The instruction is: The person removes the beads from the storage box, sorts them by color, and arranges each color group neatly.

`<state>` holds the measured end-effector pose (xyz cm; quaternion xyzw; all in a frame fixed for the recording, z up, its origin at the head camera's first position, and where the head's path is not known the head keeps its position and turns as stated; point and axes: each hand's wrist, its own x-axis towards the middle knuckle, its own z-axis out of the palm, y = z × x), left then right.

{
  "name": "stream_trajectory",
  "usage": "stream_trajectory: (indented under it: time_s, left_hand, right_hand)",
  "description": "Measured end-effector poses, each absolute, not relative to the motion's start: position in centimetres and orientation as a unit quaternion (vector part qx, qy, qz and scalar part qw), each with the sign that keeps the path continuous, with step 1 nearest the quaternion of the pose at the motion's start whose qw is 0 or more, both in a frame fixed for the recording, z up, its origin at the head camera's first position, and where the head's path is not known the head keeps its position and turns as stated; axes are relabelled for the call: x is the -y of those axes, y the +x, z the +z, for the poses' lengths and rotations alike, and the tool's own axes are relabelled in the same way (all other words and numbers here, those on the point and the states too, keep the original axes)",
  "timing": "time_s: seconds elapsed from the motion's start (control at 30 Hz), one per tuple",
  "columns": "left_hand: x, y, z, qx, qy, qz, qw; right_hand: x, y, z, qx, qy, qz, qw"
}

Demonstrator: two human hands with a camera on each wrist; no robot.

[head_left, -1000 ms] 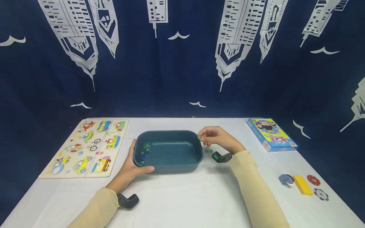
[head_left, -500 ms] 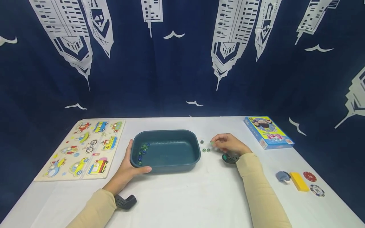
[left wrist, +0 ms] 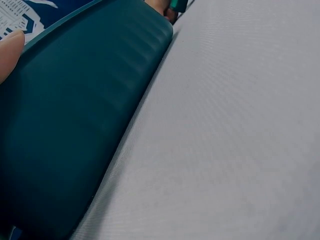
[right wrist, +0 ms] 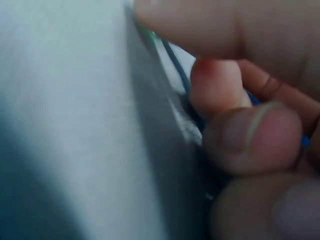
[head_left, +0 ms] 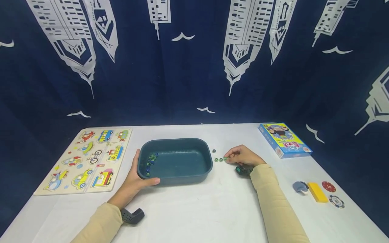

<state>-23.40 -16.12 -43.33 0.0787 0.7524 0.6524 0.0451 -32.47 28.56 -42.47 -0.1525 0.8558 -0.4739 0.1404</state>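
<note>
My left hand (head_left: pixel 133 184) grips the left end of a dark teal plastic bin (head_left: pixel 182 180), thumb along the front rim. Several blue and green glass marbles (head_left: pixel 151 161) lie together inside at that end. The bin's outer wall (left wrist: pixel 80 115) fills much of the left wrist view. Right of the bin, my right hand (head_left: pixel 244 156) pinches a green marble (head_left: pixel 225 158) low over the white table. It lines up beside two greenish marbles (head_left: pixel 218 159), with a darker marble (head_left: pixel 214 151) behind them. In the right wrist view the fingers (right wrist: pixel 250 135) are curled and mostly hide the marble.
A wooden vehicle puzzle board (head_left: pixel 85 162) lies at the left. A blue and yellow box (head_left: pixel 285 140) sits at the back right. Nearer on the right are a grey-blue object (head_left: pixel 300 187), a yellow block (head_left: pixel 317 192), a red chip (head_left: pixel 329 186) and a black-and-white chip (head_left: pixel 336 201).
My right hand has moved from the bin's right rim out to the right, then down to the table with the green marble. My left hand keeps its grip on the bin.
</note>
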Motion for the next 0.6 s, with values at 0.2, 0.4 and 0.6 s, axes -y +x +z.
stream_trajectory:
  time_s: [0.2,0.4,0.6]
  left_hand:
    - [16.2,-23.4,-43.3,-0.748,0.083,0.657,0.041]
    - [16.0,-23.5,-43.4,-0.736,0.09,0.671,0.035]
    - [16.0,-23.6,-43.5,-0.733,0.088,0.673,0.032]
  right_hand:
    - [-28.6,-32.6,-42.5,-0.854,-0.16,-0.475,0.141]
    - [-28.7,-32.5,-42.0,-0.84,-0.146,-0.502,0.141]
    - [-27.1,-32.3,-39.8,-0.841,-0.122,-0.516,0.11]
